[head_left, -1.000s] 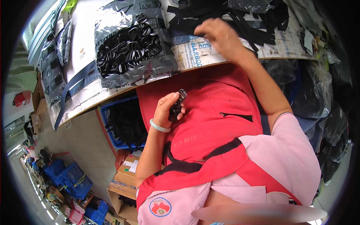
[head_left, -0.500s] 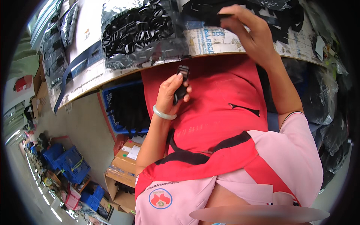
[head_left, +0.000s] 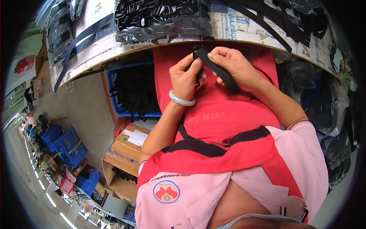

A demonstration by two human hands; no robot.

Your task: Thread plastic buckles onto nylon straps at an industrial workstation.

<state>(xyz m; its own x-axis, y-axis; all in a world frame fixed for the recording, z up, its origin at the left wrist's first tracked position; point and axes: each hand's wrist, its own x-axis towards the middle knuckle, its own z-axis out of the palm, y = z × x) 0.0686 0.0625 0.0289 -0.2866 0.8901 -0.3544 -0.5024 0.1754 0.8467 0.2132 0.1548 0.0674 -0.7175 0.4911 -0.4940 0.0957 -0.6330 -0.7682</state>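
In front of the red apron [head_left: 213, 103], my two hands meet just below the table edge. My left hand [head_left: 183, 78], with a pale bangle at its wrist, grips a small black buckle [head_left: 198, 48] between thumb and fingers. A flat black webbing strap [head_left: 225, 78] is pinched in my right hand [head_left: 238, 68]. The strap's upper end lies against the buckle; whether it passes through a slot cannot be made out. Its other end hangs down below my right fingers. Part of the buckle is hidden by my left fingers.
On the table [head_left: 91, 57] ahead lies a clear bag of black buckles [head_left: 164, 28]. More black straps [head_left: 263, 26] lie at the right, and a dark strap [head_left: 68, 57] hangs over the left edge. Below stand a blue basket [head_left: 109, 91] and a cardboard box [head_left: 124, 150].
My right hand has come down from the straps on the table, bringing one strap to the buckle. My left hand has moved slightly up and right with the buckle.
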